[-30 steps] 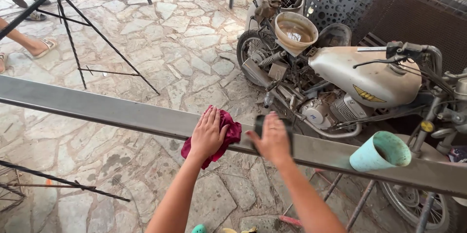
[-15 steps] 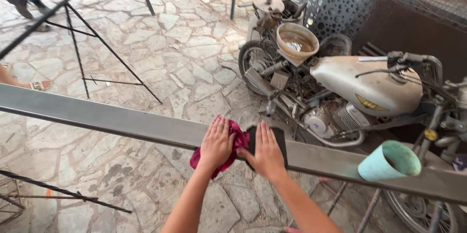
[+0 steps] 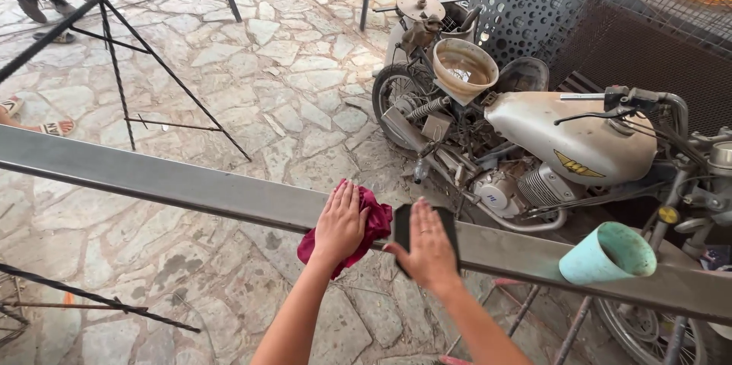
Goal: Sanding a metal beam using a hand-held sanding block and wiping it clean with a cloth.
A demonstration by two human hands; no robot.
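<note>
The red rag [image 3: 364, 229] lies on the long grey metal beam [image 3: 175, 182], draped over its near edge, with the left hand [image 3: 341, 222] pressed flat on it, fingers spread, nothing gripped. Just beside it, the right hand [image 3: 428, 246] lies open and flat on a black pad [image 3: 402, 229]. A turquoise cup [image 3: 608, 253] rests tilted further right; a motorcycle [image 3: 534, 144] stands behind.

Both bare forearms reach forward, side by side. The left hand [image 3: 339, 224] lies palm down, fingers together. The right hand [image 3: 427, 247] lies flat too, fingers slightly spread.
</note>
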